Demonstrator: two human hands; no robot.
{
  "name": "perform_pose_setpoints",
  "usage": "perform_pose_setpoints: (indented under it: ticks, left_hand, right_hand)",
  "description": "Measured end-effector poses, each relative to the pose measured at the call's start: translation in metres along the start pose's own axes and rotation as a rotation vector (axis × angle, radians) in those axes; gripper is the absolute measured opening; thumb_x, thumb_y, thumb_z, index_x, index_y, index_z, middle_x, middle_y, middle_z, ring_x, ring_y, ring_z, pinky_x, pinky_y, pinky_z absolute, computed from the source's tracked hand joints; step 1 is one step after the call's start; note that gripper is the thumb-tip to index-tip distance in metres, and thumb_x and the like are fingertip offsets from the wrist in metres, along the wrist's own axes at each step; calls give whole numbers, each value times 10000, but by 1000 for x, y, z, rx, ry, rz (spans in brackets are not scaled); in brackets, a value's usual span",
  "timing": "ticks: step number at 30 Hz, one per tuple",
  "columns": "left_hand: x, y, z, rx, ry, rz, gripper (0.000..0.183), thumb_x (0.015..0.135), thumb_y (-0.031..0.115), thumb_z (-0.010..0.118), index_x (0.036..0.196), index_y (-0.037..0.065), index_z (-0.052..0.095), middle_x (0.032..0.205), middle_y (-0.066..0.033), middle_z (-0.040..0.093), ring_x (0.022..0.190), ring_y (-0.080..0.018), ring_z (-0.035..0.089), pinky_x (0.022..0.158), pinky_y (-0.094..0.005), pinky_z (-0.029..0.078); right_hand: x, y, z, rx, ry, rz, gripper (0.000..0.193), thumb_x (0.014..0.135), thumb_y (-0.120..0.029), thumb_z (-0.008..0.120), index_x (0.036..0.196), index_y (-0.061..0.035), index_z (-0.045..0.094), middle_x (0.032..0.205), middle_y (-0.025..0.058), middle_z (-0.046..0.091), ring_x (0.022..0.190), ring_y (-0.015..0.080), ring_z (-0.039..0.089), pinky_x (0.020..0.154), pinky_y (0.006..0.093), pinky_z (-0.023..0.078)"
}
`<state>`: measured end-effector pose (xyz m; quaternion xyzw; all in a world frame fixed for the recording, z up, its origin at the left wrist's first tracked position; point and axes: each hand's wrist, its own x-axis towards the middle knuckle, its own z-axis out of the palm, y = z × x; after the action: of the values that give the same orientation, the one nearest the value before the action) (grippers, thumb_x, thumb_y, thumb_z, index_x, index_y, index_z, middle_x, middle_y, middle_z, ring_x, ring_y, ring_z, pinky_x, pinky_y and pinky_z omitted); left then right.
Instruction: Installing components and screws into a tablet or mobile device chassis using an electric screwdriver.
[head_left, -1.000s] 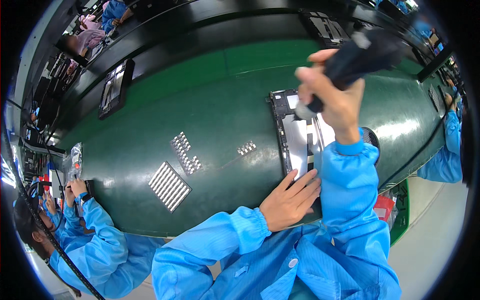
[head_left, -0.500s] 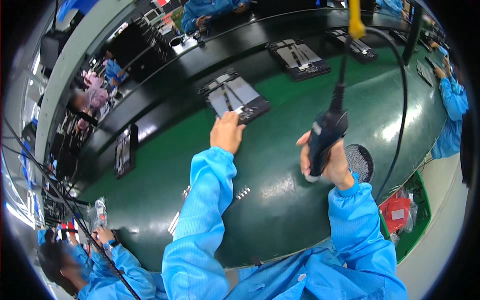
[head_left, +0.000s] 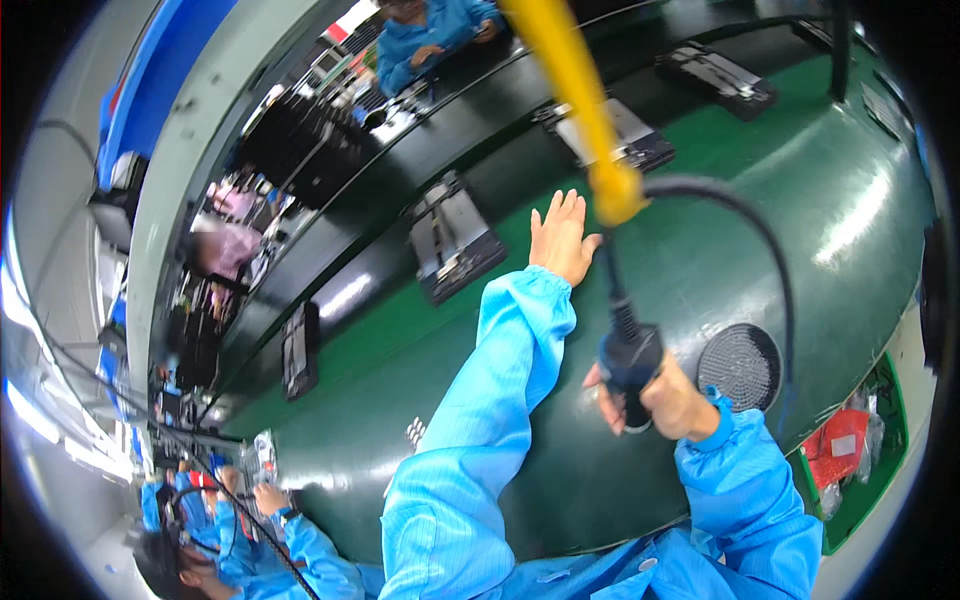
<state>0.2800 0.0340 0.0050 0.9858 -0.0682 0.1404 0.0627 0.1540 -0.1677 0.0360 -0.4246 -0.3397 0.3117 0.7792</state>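
Observation:
My right hand (head_left: 672,400) is wrapped round a black electric screwdriver (head_left: 630,358), held above the green bench top. Its cable runs up to a yellow hanging arm (head_left: 590,130). Over the green surface my left hand (head_left: 562,243) reaches forward, fingers stretched out and nothing in them. To its left lies an opened flat electronic device (head_left: 455,238) with grey panels and bare inner parts. Beyond the fingertips is a second opened device (head_left: 640,140), partly hidden behind the yellow arm.
Another opened device (head_left: 718,78) lies farther right, and one more (head_left: 299,350) at the left. A round black dish (head_left: 740,366) stands beside my right hand. Small pale parts (head_left: 415,432) lie near my left sleeve. A green crate (head_left: 893,470) holds red and clear bags. Co-workers sit around.
My left hand has come off the nearer device and moved right, its fingers now spread. The screwdriver is lower in the view, still in my right hand. The whole view has shifted.

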Motion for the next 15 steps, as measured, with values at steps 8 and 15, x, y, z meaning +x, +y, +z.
perform_pose_setpoints:
  ticks: [8,15]
  left_hand:
    - [74,-11,3,129,-55,-29,857,676,523,735,1303,13,452,1367,-173,454,1310,-343,369,1032,-601,285]
    - [95,-8,-12,313,7,265,660,667,257,719,1245,34,492,1297,-130,508,1216,-273,479,1059,-529,308]
  right_hand:
    - [9,-11,7,-20,-78,2,392,828,-363,603,911,17,554,631,50,594,541,129,577,480,270,456]
    - [5,-11,0,21,-48,-83,477,904,-468,545,979,4,545,610,37,534,520,112,536,471,259,436]
